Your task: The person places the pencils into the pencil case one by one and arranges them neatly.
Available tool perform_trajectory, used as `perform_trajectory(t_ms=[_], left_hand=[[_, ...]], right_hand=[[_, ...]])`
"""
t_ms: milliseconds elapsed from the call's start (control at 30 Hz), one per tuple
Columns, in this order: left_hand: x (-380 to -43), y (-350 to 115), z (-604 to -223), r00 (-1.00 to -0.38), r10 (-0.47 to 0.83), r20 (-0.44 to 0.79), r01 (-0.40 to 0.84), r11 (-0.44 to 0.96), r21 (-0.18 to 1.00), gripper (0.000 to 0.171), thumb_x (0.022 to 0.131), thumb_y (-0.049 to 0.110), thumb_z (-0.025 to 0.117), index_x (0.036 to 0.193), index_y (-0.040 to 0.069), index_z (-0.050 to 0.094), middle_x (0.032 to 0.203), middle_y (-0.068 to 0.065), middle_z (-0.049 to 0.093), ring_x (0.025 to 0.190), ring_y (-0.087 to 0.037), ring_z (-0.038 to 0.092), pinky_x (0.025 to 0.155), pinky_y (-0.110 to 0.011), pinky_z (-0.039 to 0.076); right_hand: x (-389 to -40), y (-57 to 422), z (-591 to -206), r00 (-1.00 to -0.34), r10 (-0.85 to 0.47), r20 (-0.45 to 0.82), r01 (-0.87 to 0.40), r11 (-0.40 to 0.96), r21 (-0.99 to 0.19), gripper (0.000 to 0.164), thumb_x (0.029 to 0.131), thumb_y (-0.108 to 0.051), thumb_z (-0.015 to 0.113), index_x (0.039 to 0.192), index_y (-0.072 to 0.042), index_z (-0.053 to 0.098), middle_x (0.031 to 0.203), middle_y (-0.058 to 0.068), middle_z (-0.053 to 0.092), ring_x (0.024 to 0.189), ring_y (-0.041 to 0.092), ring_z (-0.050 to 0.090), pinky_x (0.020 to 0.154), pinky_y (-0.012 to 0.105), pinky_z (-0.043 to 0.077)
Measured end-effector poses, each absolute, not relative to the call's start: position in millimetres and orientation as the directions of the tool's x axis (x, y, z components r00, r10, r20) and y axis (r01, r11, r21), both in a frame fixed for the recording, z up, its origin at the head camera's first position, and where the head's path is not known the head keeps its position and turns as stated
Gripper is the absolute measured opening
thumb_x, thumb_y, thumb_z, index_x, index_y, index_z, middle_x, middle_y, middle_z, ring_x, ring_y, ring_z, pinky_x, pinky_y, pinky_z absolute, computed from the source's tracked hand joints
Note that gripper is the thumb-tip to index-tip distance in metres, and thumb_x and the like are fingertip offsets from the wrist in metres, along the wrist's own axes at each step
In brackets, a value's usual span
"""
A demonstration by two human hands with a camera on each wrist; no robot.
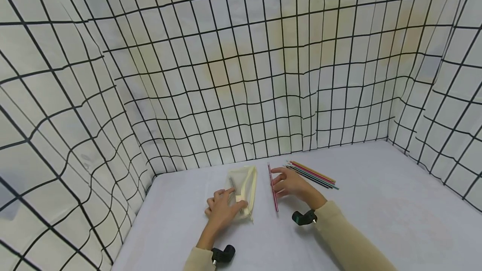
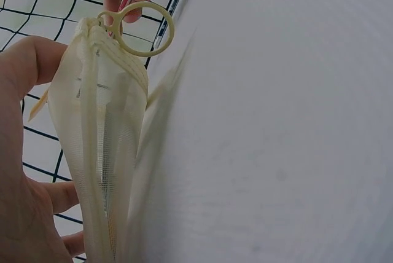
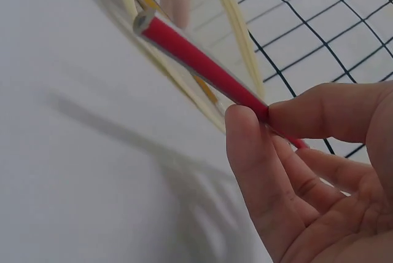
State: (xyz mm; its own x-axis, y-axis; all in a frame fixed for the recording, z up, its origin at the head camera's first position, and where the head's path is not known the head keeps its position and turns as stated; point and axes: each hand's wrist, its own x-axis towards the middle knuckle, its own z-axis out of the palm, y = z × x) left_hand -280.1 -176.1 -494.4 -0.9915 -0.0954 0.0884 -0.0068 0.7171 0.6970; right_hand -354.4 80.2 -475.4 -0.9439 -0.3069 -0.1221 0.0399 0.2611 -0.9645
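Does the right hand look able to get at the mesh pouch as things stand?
Likely yes: the right hand is close beside the mesh pouch, with only the red pencil it pinches visible between them; that grip may hamper it.

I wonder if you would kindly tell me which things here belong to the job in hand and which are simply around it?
In the job:
- pouch, held
- red pencil, pinched
- loose pencils, untouched but probably included

Simply around:
- wrist cameras, worn
- gridded sheet, behind
- table, underneath
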Motion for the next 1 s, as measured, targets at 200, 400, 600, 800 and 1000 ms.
perform_trajectory(t_ms=[200,400,600,800,1000], left_hand=[[-280.3,-175.5,-493.8,-0.991,-0.104,0.088,-0.014,0.720,0.694,0.077,0.079,0.056,0.073,0.146,0.020,0.056,0.151,-0.018,0.039,0.128,-0.042,0.029,0.091,-0.060,0.022],[-279.7,-175.6,-492.7,-0.991,-0.109,0.081,-0.022,0.720,0.693,0.078,0.079,0.056,0.072,0.146,0.020,0.056,0.152,-0.019,0.038,0.129,-0.043,0.029,0.093,-0.061,0.022],[-278.7,-175.4,-492.8,-0.988,-0.115,0.101,-0.013,0.722,0.692,0.077,0.079,0.055,0.072,0.145,0.018,0.057,0.151,-0.020,0.039,0.129,-0.044,0.029,0.092,-0.060,0.022],[-278.7,-174.7,-494.6,-0.986,-0.121,0.112,-0.011,0.725,0.689,0.076,0.080,0.053,0.072,0.144,0.016,0.057,0.150,-0.021,0.039,0.129,-0.045,0.028,0.092,-0.062,0.021],[-279.5,-173.5,-494.7,-0.989,-0.116,0.097,-0.018,0.725,0.688,0.077,0.080,0.054,0.071,0.146,0.017,0.056,0.150,-0.021,0.039,0.129,-0.045,0.028,0.092,-0.061,0.021]], right_hand=[[-347.9,64.7,-478.1,-0.926,-0.338,-0.167,0.096,0.217,-0.971,0.061,0.087,0.002,0.070,0.146,-0.005,0.052,0.107,0.014,0.068,0.084,0.021,0.069,0.075,0.037,0.062],[-343.0,52.2,-478.7,-0.914,-0.366,-0.176,0.118,0.176,-0.977,0.061,0.088,0.004,0.068,0.146,-0.004,0.051,0.106,0.013,0.068,0.082,0.019,0.068,0.072,0.035,0.061],[-342.3,41.8,-480.3,-0.913,-0.359,-0.194,0.126,0.203,-0.971,0.060,0.088,0.002,0.069,0.145,-0.005,0.052,0.104,0.011,0.069,0.080,0.018,0.068,0.071,0.032,0.060],[-347.9,32.8,-479.2,-0.914,-0.340,-0.221,0.150,0.222,-0.963,0.058,0.089,-0.003,0.071,0.145,-0.007,0.054,0.107,0.011,0.069,0.083,0.018,0.068,0.072,0.030,0.058],[-353.5,24.3,-476.8,-0.913,-0.346,-0.215,0.164,0.173,-0.971,0.059,0.089,0.000,0.070,0.145,-0.004,0.053,0.109,0.014,0.068,0.083,0.018,0.069,0.072,0.030,0.059]])
